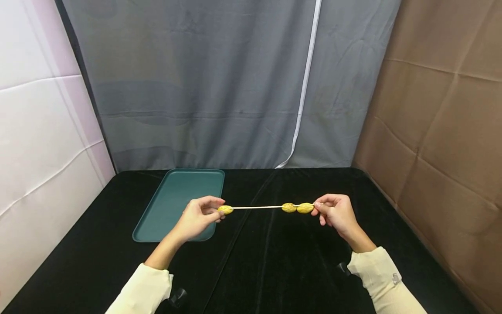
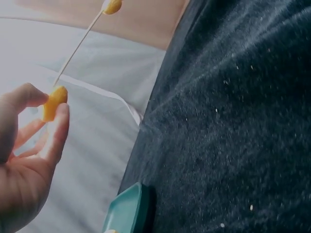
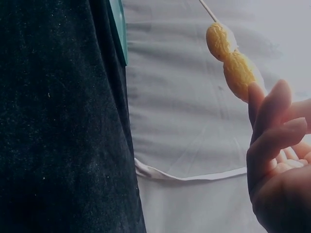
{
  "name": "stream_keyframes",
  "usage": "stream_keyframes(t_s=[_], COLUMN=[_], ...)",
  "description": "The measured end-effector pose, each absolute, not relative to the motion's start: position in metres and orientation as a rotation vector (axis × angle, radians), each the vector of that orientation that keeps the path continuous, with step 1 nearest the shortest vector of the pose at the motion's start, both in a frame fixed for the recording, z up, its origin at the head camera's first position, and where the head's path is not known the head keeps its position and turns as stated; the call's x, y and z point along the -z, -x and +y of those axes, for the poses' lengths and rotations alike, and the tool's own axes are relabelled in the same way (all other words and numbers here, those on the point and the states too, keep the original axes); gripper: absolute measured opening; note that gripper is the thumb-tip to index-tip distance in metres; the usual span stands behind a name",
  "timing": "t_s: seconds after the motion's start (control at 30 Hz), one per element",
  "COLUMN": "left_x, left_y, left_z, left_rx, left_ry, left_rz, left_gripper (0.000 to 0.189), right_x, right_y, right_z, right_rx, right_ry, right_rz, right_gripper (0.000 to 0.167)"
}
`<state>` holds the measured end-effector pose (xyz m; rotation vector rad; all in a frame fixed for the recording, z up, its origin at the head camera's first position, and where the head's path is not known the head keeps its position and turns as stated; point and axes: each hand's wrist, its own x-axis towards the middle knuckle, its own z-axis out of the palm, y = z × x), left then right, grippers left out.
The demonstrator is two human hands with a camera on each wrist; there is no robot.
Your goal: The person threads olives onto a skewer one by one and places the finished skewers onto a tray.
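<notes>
A thin pale wooden skewer [image 1: 257,207] is held level above the table between my two hands. Two yellow, wrinkled oval pieces [image 1: 296,208] are threaded side by side near its right end. My left hand [image 1: 198,216] pinches a third yellow oval [image 2: 54,104] between thumb and fingers at the skewer's left end; whether the stick has pierced it is hard to tell. At the other end, my right hand [image 1: 337,212] pinches the skewer's tip just beyond the two ovals. The right wrist view shows those ovals [image 3: 238,73] touching each other above the fingertips.
A teal tray [image 1: 192,183] lies at the left on the black cloth-covered table [image 1: 270,261], partly behind my left hand. A grey curtain [image 1: 219,87] hangs at the back, a brown cloth [image 1: 439,122] on the right and a white cloth [image 1: 43,131] on the left.
</notes>
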<state>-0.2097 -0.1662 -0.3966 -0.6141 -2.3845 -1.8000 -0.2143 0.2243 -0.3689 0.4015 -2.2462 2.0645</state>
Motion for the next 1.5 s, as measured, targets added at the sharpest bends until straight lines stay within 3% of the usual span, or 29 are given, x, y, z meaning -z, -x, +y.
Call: stream_keyframes(t_s=[0.37,0.53,0.7,1.1,1.5], left_x=[0.402,0.400,0.399,0.397,0.397], left_y=[0.205,0.207,0.207,0.207,0.203], left_z=[-0.159,-0.152,-0.144,-0.136,-0.122], left_rx=[2.208,2.390,2.564,2.631,2.746], left_ry=[0.474,0.449,0.437,0.461,0.336], left_rz=[-2.115,-1.936,-1.728,-1.611,-1.401], left_gripper=[0.038,0.026,0.031,0.040,0.029], right_x=[0.371,0.367,0.367,0.370,0.375], right_y=[0.208,0.206,0.206,0.206,0.206], right_z=[0.220,0.222,0.222,0.223,0.219], right_rx=[-2.059,-2.055,-2.064,-2.061,-2.062], right_ry=[-0.310,-0.338,-0.368,-0.431,-0.446], right_rz=[-2.222,-2.192,-2.176,-2.160,-2.103], right_gripper=[0.017,0.020,0.019,0.021,0.021])
